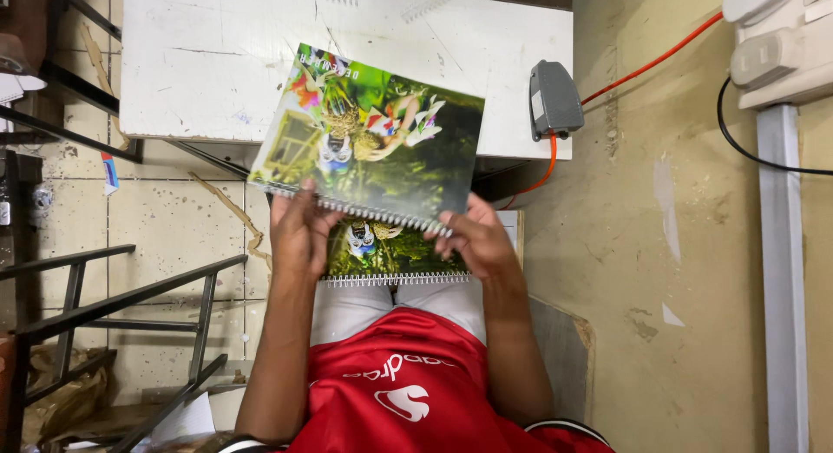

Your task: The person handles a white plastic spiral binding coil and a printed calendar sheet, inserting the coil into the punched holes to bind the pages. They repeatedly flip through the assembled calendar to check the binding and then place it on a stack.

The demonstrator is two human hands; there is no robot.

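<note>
A scuffed white worktable with scratches and grey smudges fills the upper part of the view, standing on a stained, cracked beige tile floor. To the right the ground is rough yellowish concrete, where a grey foot pedal sits at the table's edge with an orange cable running off toward the upper right. Black metal frame bars cross the lower left.

The person sits in a red shirt and pale shorts. The left hand and right hand are apart, each clamped on the bottom edge of a glossy spiral-bound notebook with a green, leafy printed cover, fingers curled along its white wire binding. This notebook is tilted and lifted over the table's near edge. Beneath it, resting on the lap between the wrists, lies a second spiral-bound notebook with the same green cover, its wire coil facing the body. The covers look smooth and shiny; the table looks worn and matte.
</note>
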